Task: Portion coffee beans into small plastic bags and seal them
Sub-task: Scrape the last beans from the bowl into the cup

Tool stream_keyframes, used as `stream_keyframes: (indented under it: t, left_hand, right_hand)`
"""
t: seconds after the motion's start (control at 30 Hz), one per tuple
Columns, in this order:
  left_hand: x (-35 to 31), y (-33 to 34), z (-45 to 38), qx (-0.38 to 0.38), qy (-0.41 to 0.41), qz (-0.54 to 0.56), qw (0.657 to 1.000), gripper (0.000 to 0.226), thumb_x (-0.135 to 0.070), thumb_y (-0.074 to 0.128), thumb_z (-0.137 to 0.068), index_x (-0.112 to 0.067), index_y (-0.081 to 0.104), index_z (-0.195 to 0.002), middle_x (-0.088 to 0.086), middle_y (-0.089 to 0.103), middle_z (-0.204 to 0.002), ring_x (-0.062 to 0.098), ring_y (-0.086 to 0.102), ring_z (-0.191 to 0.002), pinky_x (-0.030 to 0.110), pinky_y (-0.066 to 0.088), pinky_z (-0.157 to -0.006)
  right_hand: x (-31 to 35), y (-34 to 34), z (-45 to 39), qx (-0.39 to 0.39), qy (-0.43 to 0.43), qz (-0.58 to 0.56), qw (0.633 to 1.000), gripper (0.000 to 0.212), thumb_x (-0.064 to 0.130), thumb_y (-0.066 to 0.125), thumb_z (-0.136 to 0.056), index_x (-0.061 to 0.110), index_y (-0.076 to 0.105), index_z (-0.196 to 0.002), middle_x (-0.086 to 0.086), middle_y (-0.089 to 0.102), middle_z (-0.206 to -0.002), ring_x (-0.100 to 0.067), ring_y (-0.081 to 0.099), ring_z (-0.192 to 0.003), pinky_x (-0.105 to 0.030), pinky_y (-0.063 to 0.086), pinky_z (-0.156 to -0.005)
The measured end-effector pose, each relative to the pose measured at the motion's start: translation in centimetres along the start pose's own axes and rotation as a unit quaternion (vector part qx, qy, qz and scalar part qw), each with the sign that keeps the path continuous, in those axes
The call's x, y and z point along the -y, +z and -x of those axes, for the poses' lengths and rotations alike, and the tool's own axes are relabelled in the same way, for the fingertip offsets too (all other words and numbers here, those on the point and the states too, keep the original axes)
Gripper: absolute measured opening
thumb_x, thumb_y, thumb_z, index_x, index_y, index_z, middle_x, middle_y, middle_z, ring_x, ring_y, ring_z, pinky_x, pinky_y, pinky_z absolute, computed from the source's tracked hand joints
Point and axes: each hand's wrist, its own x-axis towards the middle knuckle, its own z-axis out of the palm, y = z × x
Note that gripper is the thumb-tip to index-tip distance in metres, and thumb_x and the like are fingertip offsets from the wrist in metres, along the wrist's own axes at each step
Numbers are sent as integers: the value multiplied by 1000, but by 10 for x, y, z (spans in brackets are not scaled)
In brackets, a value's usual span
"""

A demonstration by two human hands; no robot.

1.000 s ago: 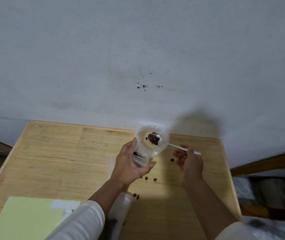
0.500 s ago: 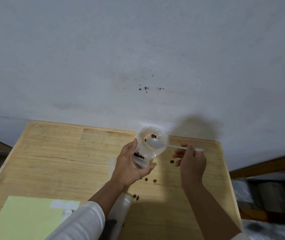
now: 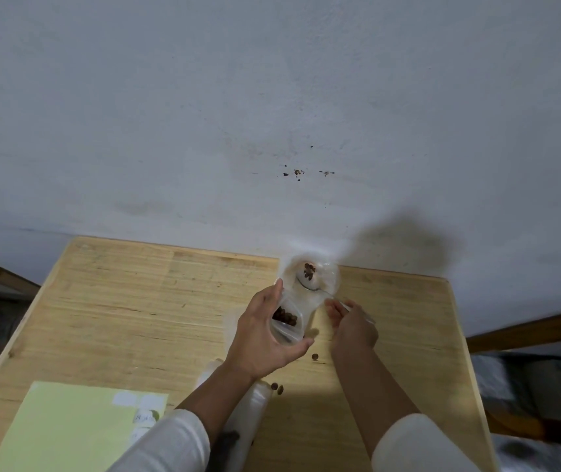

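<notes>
My left hand (image 3: 262,338) is shut on a small clear plastic bag (image 3: 292,301), held upright above the wooden table (image 3: 119,318) with its round mouth facing me. A clump of coffee beans (image 3: 284,316) lies low in the bag beside my palm. A few more beans (image 3: 308,270) show inside the mouth. My right hand (image 3: 352,327) pinches the handle of a clear plastic spoon (image 3: 309,286), whose bowl reaches into the bag's mouth. Whether those upper beans rest on the spoon, I cannot tell.
A larger clear bag (image 3: 238,420) with dark beans lies under my left forearm. Loose beans (image 3: 277,387) are scattered on the table near it. A pale green sheet (image 3: 67,427) with white labels covers the near left corner. A wall stands right behind the table.
The heaped spoon emptied into the bag, and more beans now lie at its bottom. My right hand has moved in closer to the bag, with the spoon bowl still in the mouth.
</notes>
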Motion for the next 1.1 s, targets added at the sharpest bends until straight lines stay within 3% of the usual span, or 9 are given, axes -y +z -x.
stream_keyframes:
  t: [0.2,0.33,0.5,0.63,0.7,0.83,1.0,1.1]
  left_hand:
    - [3,0,0,0,-4,-1,1000,107,-57,76,-60,-33,18,-147,-8,38,-138,4,38,-126,15,32,-103]
    - [1,1,0,9,-13,3,1000,107,-50,80,-62,-34,17,-147,-11,36,-137,1,36,-125,10,28,-100]
    - [1,-1,-1,12,-18,-5,1000,107,-48,81,-63,-31,17,-147,-10,36,-137,-4,34,-120,-7,20,-91]
    - [0,-1,-4,12,-19,-9,1000,108,-49,79,-64,-30,14,-149,-9,35,-139,-6,31,-119,-8,20,-89]
    - [0,-1,-4,10,-21,-10,1000,109,-50,79,-64,-29,14,-149,-8,34,-140,-6,30,-120,-6,19,-90]
    - [-2,-1,-5,4,-25,1,1000,109,-51,78,-64,-27,15,-149,-6,33,-142,-3,29,-122,10,24,-100]
    - [-4,1,-7,1,-33,10,999,110,-58,78,-62,-28,17,-149,-11,33,-141,-6,31,-121,7,24,-97]
    - [-2,1,-7,-4,-39,12,999,111,-59,79,-61,-29,18,-149,-11,33,-141,-6,30,-120,0,22,-93]
  right_hand:
    - [3,2,1,24,33,-64,997,20,9,41,-98,2,55,-86,-20,65,-97,-21,66,-73,-22,58,-57]
    - [4,-1,-4,44,27,-70,996,19,11,42,-98,0,56,-103,-17,67,-95,-24,68,-85,-28,58,-72]
    - [-1,-8,-9,94,8,-59,994,24,16,39,-100,1,56,-106,-16,66,-91,-20,68,-78,-23,59,-63]
    - [6,-14,-5,104,-20,-10,994,24,15,37,-100,4,57,-92,-16,65,-80,-13,67,-51,-19,54,-45]
    - [10,-19,-4,106,-44,22,993,25,14,37,-100,5,57,-88,-15,65,-77,-12,65,-48,-18,50,-41]
    - [21,-27,2,116,-104,88,984,27,15,36,-99,5,60,-93,-11,66,-74,-13,64,-54,-19,46,-39]
    - [44,-33,26,174,-202,143,953,30,16,35,-99,7,61,-85,-9,60,-64,-14,58,-51,-19,38,-36]
    - [49,-34,44,223,-282,207,910,30,14,35,-100,7,59,-82,-6,58,-60,-14,53,-49,-19,35,-36]
